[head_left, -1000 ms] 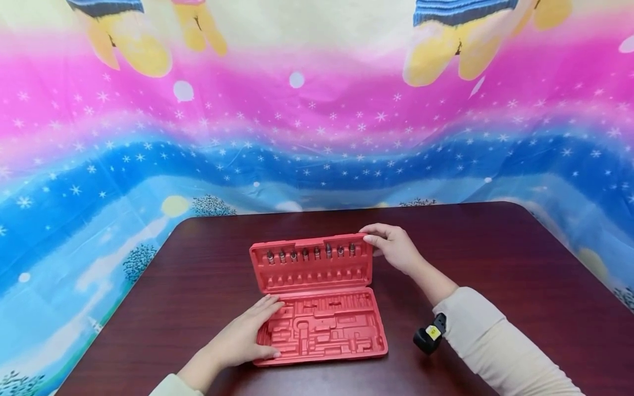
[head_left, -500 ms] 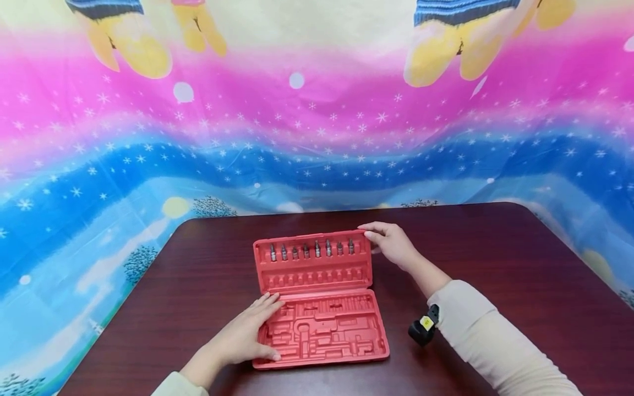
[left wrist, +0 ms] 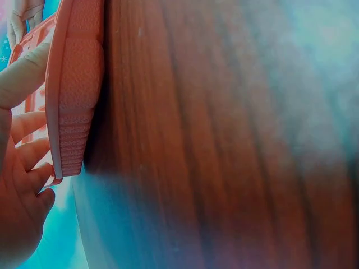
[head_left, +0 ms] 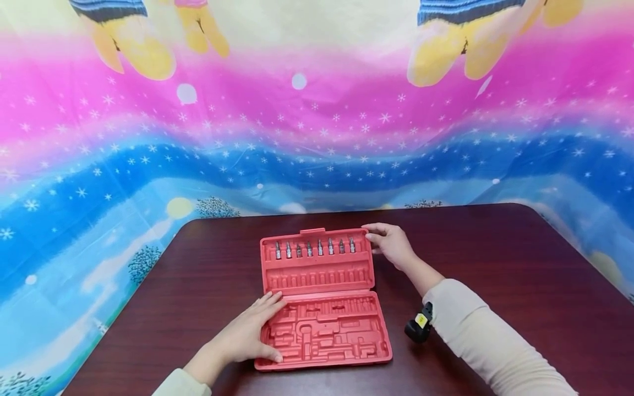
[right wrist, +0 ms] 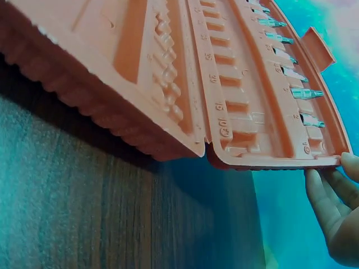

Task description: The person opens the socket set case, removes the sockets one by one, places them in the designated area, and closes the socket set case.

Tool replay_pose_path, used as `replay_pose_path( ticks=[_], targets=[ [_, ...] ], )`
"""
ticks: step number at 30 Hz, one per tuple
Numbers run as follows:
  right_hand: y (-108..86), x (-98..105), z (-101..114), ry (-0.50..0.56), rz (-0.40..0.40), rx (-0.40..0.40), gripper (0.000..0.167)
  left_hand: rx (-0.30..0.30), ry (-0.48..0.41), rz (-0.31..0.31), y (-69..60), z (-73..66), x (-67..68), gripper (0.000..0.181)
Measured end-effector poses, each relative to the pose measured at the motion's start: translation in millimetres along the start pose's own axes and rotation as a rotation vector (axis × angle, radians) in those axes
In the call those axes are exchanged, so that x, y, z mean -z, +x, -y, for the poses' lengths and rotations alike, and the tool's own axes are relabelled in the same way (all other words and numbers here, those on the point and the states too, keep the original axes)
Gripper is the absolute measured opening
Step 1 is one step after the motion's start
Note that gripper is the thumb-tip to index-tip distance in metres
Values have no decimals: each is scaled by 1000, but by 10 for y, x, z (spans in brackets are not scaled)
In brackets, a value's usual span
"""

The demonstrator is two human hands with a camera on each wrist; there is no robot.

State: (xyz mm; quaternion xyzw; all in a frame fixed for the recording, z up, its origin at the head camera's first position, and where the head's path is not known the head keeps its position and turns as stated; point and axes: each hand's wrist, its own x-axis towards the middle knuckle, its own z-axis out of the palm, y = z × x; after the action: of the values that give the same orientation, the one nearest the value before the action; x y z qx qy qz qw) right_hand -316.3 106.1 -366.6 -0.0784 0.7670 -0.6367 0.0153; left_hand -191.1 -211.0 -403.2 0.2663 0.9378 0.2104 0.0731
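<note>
A red plastic case [head_left: 327, 330] lies unfolded on the table, its base showing moulded recesses. Its lid [head_left: 319, 267] stands tilted back, with several metal bits [head_left: 309, 249] in the upper row and bare slots below. My left hand [head_left: 242, 335] rests over the left edge of the base, fingers spread and thumb on the front left corner. At the lid's upper right corner, my right hand [head_left: 393, 247] pinches the edge between thumb and fingers. The right wrist view shows that hand [right wrist: 339, 207] at the lid corner beside the bits [right wrist: 307, 94].
The dark wooden table [head_left: 495, 264] extends around the case. Behind it hangs a colourful cloth [head_left: 346, 137] with snowflakes. A black wrist camera [head_left: 418, 328] is attached at the right sleeve [head_left: 490, 330].
The lid has tilted further back, showing more of its inside and the bits, with my right hand moving along at its corner. My left hand has stayed on the base.
</note>
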Motion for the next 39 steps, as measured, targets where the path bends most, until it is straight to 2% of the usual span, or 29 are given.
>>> replay_pose_path(
  ticks=[14, 25, 32, 35, 39],
  targets=[
    [106, -12, -192, -74, 23, -128, 33, -9, 4, 46, 36, 0, -8, 101],
    [147, -18, -398, -154, 55, -242, 31, -8, 69, 81, 69, -22, 26, 103],
    [160, -68, -468, -265, 66, -243, 27, 7, 54, 92, 63, -19, 36, 104],
    [167, -77, -467, -344, 65, -203, 26, 8, 45, 91, 62, -15, 40, 104],
    [186, -68, -467, -370, 79, -161, 26, 5, 50, 89, 79, -11, 52, 103]
  ],
)
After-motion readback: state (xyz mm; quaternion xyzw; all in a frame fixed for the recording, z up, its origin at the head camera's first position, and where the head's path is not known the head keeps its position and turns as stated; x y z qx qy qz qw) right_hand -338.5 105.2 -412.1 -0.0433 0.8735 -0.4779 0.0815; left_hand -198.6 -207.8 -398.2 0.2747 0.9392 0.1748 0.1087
